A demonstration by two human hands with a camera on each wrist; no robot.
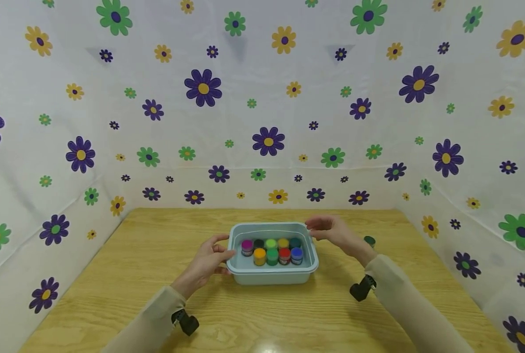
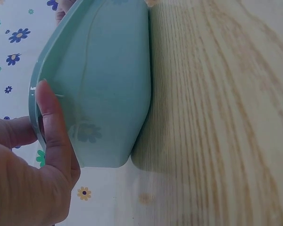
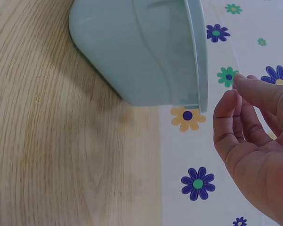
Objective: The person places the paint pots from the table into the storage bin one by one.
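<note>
A pale blue plastic tub stands on the table, holding several small paint jars in two rows. Among them are a magenta jar, an orange jar, a red jar and a blue jar. My left hand grips the tub's left rim; in the left wrist view its thumb and fingers pinch the rim from both sides. Near the tub's back right corner is my right hand, fingers loosely bent. The right wrist view shows nothing in it and a gap to the tub.
A dark green jar sits on the wooden table to the right of the tub, partly behind the right forearm. A white flowered cloth hangs along the back and both sides of the table.
</note>
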